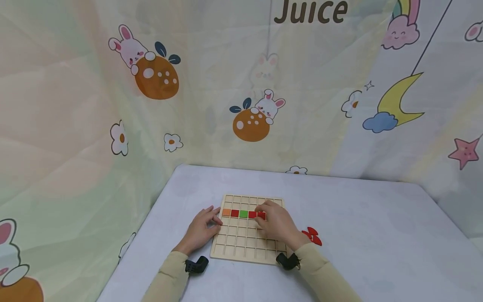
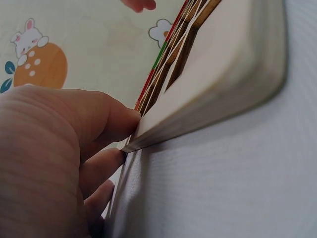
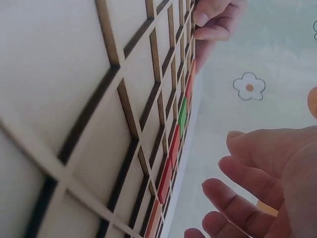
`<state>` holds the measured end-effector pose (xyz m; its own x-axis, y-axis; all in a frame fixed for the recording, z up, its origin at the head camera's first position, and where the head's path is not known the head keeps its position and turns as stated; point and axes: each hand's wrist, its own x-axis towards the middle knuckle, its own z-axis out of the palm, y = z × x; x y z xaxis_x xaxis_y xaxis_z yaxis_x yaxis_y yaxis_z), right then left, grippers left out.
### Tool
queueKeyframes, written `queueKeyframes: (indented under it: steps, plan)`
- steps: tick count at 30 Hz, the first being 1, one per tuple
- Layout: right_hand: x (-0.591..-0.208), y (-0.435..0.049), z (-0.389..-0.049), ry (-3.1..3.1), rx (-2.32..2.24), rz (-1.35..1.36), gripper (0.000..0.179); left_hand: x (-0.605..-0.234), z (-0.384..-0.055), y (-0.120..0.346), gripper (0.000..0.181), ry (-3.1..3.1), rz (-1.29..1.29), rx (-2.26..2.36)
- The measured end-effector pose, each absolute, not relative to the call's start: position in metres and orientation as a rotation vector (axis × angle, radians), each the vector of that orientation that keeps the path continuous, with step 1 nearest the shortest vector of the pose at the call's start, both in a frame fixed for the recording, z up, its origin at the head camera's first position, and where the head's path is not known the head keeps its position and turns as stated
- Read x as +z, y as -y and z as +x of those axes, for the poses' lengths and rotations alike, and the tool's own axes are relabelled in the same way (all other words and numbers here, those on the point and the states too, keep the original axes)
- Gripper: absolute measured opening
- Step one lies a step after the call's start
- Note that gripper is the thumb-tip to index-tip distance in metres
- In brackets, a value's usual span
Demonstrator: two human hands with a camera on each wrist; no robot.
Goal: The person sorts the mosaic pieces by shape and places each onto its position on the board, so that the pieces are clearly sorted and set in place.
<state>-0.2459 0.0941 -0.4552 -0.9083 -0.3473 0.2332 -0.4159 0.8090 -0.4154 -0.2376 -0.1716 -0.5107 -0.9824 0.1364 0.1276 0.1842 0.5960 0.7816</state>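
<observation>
Flat wooden gridded board (image 1: pixel 242 235), coloured tiles (image 1: pixel 243 214) across one row

Row of tiles (image 1: pixel 243 214) in the board (image 1: pixel 241 242) on the table (image 1: pixel 377 243), loose pieces (image 1: pixel 316 240) to the right, perhaps partly behind a wrist (image 1: pixel 299 240)

This looks like a small curtained-off corner or booth with a child's-room feel; the kind of building around it cannot be told. Creased, pale printed fabric (image 1: pixel 211 25) hangs behind and to the left of a white-topped desk (image 1: pixel 377 235), standing in for walls. Its prints are nursery-like: rabbits leaning on orange fruit (image 1: pixel 156 77), daisies (image 1: pixel 173 142), a crescent moon (image 1: pixel 390 98), a pink star (image 1: pixel 463 153), a smiling cloud (image 1: pixel 401 33) and the word "Juice" (image 1: pixel 310 11). A wooden grid board (image 1: pixel 241 247) on the desk suits a play corner.
</observation>
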Motion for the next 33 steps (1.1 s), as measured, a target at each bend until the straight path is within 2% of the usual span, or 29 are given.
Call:
queueKeyframes:
  steps: [18, 29, 33]
  plan:
    - [-0.463, -0.128, -0.244, 2.775, 0.683, 0.517, 0.024, -0.512, -0.24, 0.171, 0.012, 2.774, -0.281, -1.331]
    - [-0.451, -0.155, -0.248, 2.866, 0.762, 0.409, 0.028, -0.513, -0.241, 0.17, 0.014, 2.749, -0.309, -1.317]
    - [-0.448, -0.17, -0.253, 2.941, 0.764, 0.401, 0.023, -0.512, -0.24, 0.171, 0.014, 2.752, -0.319, -1.321]
